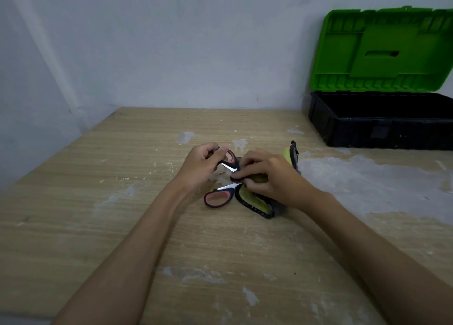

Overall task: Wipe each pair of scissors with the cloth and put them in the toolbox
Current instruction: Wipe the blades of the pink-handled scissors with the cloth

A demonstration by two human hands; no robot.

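Gripping one pink-and-black handle loop of the scissors (221,177), left hand (199,166) has fingers curled round it at mid-tabletop (98,202). Scissors spread wide, second handle loop lying on the wood nearer the camera. Right hand (266,177) pinches the yellow-green cloth (255,202) with dark edging, bunched over the blades where they cross. Toolbox (367,126) sits at far right against the wall (171,43), well apart from the hands: green lid up, black base open, visible part of the interior dark, contents can't be made out. Pale patches on the wood.
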